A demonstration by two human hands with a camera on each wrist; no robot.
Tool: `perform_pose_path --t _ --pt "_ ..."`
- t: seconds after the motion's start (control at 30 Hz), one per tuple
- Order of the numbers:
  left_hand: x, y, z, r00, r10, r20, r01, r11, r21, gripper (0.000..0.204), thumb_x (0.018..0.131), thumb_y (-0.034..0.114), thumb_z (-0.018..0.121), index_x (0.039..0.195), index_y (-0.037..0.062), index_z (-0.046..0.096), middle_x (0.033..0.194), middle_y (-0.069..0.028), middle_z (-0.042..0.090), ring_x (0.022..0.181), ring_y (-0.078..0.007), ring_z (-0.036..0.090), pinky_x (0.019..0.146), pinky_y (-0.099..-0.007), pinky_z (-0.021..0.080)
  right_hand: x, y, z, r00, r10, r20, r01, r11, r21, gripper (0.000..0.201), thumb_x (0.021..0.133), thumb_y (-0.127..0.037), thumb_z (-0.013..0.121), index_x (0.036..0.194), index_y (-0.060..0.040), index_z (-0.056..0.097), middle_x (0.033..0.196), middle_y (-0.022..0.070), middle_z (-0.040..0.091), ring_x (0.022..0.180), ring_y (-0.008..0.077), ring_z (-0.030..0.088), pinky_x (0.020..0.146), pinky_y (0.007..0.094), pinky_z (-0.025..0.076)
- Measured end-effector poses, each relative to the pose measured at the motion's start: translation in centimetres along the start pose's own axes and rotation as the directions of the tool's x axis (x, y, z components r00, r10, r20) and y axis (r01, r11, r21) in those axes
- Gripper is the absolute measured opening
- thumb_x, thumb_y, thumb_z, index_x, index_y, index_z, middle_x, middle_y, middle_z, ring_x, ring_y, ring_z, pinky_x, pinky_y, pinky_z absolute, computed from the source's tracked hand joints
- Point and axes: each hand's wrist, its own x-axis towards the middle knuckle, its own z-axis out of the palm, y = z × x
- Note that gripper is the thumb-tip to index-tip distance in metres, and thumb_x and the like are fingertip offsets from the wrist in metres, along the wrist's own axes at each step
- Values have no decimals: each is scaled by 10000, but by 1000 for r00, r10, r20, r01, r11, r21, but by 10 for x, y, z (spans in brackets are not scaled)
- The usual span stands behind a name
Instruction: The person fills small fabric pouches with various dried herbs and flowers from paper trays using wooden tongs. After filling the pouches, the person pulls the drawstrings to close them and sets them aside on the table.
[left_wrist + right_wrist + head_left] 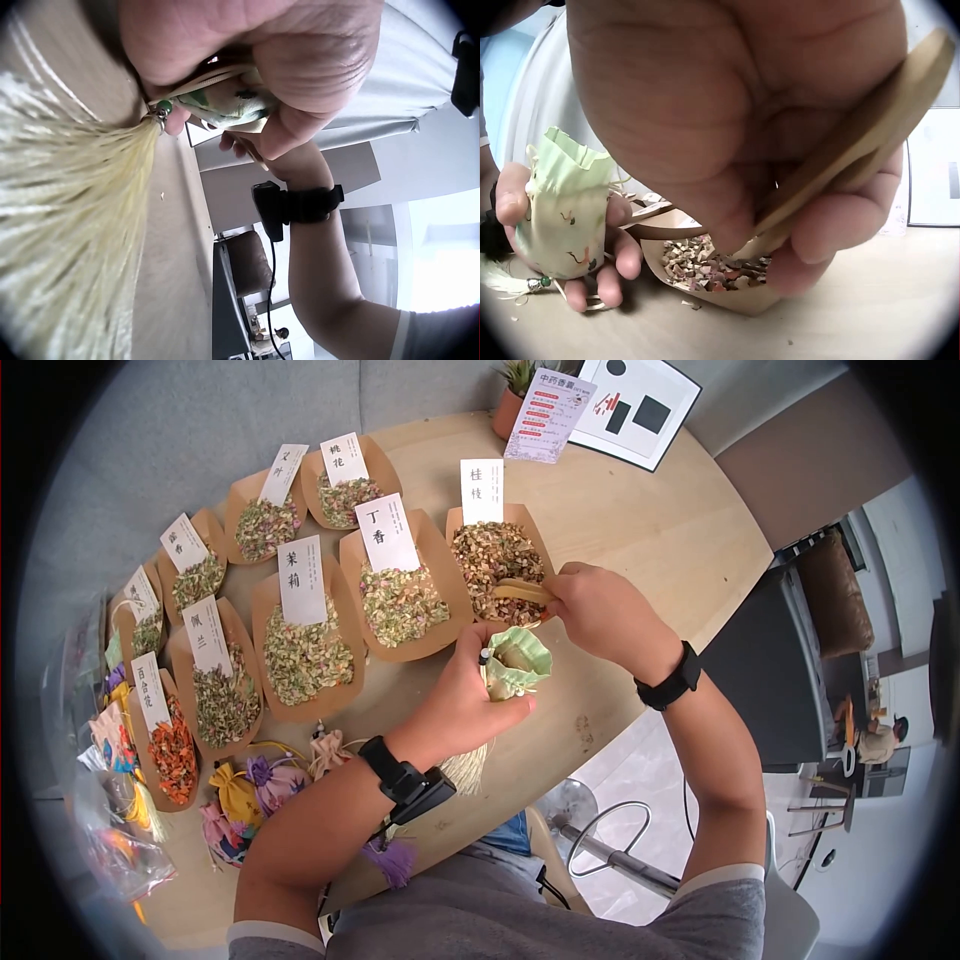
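In the head view, the left hand (455, 700) grips a small light green pouch (520, 663), its mouth upward and unclosed. A pale yellow tassel (67, 225) hangs from it, large in the left wrist view. The right hand (610, 615) pinches a wooden scoop (522, 591), whose head lies over the brown chips (490, 555) in the rightmost paper tray (540, 540). In the right wrist view the fingers curl round the wooden scoop (855, 142), while the printed pouch (566, 221) stands upright in the left hand (622, 251), apart from the tray.
Several labelled paper trays (345, 610) of dried herbs spread across the left of the table (640, 530). Small colourful pouches (250, 795) lie near the left forearm. A potted plant (508, 410), a printed card (550, 415) and a framed sheet (640, 410) stand at the back.
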Motion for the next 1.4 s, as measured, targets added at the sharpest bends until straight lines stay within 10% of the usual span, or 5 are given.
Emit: perform_pose_path --t 0.5,0.93,1.4 --pt "-1 6 1 999 -34 7 35 995 -89 773 836 113 786 1426 -5 301 1269 -72 504 1174 -139 505 1016 -324 444 -8 7 5 991 40 -130 -51 995 -82 114 773 -10 623 875 -1 672 856 172 659 801 379 662 714 455 537" --pt "-1 3 1 1000 2 -25 -4 998 -65 705 832 85 787 1370 8 338 1249 -70 503 1150 -135 509 1003 -330 449 -60 -34 -73 992 -2 -126 34 966 257 165 813 -1 669 973 12 703 808 168 640 787 367 630 714 437 503" --pt "-1 7 0 999 -48 -4 47 997 -53 782 831 123 790 1419 -18 294 1266 -82 520 1172 -142 520 1020 -326 443 -3 4 8 996 59 -69 -66 991 -113 95 763 7 614 837 -1 673 835 176 641 806 372 662 722 456 537"
